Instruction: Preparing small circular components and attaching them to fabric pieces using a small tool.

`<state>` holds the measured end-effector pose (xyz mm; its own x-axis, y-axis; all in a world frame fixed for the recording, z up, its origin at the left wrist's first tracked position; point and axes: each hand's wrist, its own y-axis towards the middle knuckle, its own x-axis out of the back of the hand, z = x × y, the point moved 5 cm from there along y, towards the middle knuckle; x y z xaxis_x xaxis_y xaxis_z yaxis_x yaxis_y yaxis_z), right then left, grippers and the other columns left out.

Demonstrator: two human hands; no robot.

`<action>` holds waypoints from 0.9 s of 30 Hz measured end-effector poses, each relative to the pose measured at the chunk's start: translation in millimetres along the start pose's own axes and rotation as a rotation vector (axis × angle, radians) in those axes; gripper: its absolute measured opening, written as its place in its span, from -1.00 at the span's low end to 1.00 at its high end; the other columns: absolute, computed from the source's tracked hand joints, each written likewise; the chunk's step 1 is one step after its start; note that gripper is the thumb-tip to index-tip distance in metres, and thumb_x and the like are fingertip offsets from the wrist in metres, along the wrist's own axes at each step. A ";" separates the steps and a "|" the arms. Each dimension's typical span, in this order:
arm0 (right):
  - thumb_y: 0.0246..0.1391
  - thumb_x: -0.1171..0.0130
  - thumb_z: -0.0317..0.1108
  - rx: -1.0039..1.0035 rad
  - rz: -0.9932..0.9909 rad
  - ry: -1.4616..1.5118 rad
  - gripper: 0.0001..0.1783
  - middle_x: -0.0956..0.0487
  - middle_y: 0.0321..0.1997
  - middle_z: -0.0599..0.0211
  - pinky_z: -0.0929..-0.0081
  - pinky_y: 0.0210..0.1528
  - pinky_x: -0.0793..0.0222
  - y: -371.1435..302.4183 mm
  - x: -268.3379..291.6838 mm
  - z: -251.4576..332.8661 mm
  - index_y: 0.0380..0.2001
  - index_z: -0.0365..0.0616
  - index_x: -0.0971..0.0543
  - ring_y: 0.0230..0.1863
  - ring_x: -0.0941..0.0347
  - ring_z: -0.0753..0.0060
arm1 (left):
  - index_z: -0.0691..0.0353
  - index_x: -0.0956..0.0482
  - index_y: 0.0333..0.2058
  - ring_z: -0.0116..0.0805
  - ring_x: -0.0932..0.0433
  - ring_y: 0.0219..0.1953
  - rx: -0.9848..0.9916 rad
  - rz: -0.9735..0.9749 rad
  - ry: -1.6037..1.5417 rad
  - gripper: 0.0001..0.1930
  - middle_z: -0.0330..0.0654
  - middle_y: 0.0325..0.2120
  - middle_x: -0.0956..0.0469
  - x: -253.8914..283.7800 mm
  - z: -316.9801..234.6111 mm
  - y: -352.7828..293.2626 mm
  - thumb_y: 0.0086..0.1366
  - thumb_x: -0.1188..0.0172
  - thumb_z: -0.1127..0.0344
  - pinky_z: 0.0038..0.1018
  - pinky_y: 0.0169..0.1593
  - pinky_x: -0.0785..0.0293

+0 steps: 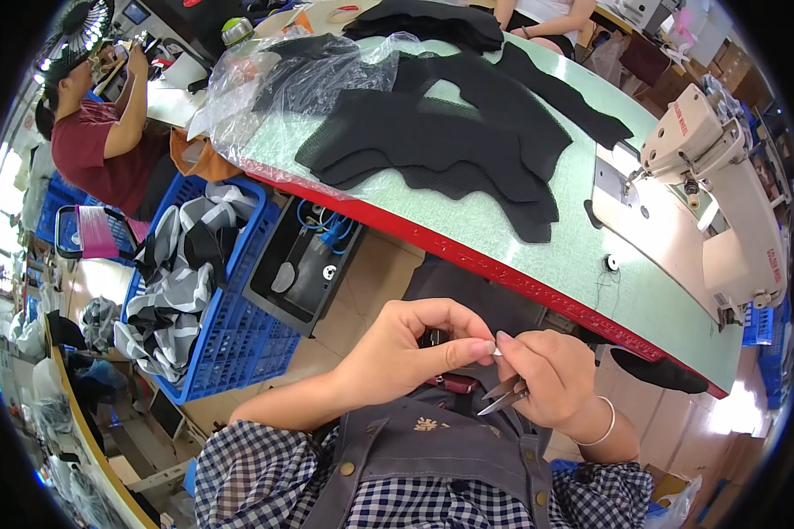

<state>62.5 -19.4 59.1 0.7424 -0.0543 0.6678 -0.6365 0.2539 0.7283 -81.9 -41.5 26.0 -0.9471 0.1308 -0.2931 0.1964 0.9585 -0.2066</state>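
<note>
In front of my apron (pixel 432 441), both hands meet with their fingertips nearly touching. My left hand (pixel 406 348) is closed in a pinch, thumb against index finger. A tiny white scrap (pixel 497 353) shows between the fingertips of the two hands; its kind is too small to tell. My right hand (pixel 551 375) pinches at the same spot with thumb and index finger. Metal thread snips (pixel 505 397) are tucked in its curled fingers, blades pointing toward my left.
A pale green table (pixel 582 273) with a red edge bears black cut fabric pieces (pixel 432 141), clear plastic wrap (pixel 238 106), a black bobbin (pixel 610 263) and a white sewing machine (pixel 723 212). Left are a blue crate (pixel 238 353) of grey-and-black pieces, an open drawer (pixel 304 264) and a co-worker (pixel 97 141).
</note>
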 end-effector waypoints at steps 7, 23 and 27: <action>-0.36 -0.22 -0.49 -0.029 -0.022 -0.001 -0.69 -0.39 -0.62 0.34 0.66 -0.72 -0.19 -5.1 2.1 -1.5 -0.40 -0.35 -0.50 -0.67 -0.35 0.53 | 0.32 -0.53 -0.31 -0.74 -0.35 -0.51 -0.079 -0.018 0.001 -0.85 -0.34 -0.49 -0.50 -4.9 9.1 0.7 0.16 -0.17 0.38 -0.79 -0.45 -0.26; -0.47 -0.22 -0.70 -0.379 0.049 0.570 -0.63 -0.46 -0.55 0.35 0.73 -0.70 -0.21 -6.8 -1.6 -14.1 -0.41 -0.25 -0.51 -0.65 -0.35 0.63 | 0.33 -0.55 -0.32 -0.69 -0.38 -0.49 -0.254 0.032 0.075 -0.88 -0.28 -0.43 -0.49 -4.0 5.1 1.2 0.13 -0.17 0.47 -0.75 -0.44 -0.29; -0.35 -0.28 -0.60 -0.425 0.142 0.705 -0.73 -0.48 -0.54 0.35 0.73 -0.70 -0.18 -5.8 -3.4 -16.8 -0.44 -0.21 -0.52 -0.66 -0.33 0.63 | 0.34 -0.54 -0.34 -0.62 -0.44 -0.43 -0.209 0.091 0.049 -0.89 -0.25 -0.42 -0.48 -7.9 -0.4 0.8 0.11 -0.17 0.50 -0.70 -0.33 -0.41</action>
<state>67.2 -4.5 50.0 0.7077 0.5869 0.3933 -0.7058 0.5631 0.4298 -74.4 -41.6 28.5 -0.9401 0.2264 -0.2548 0.2294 0.9732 0.0183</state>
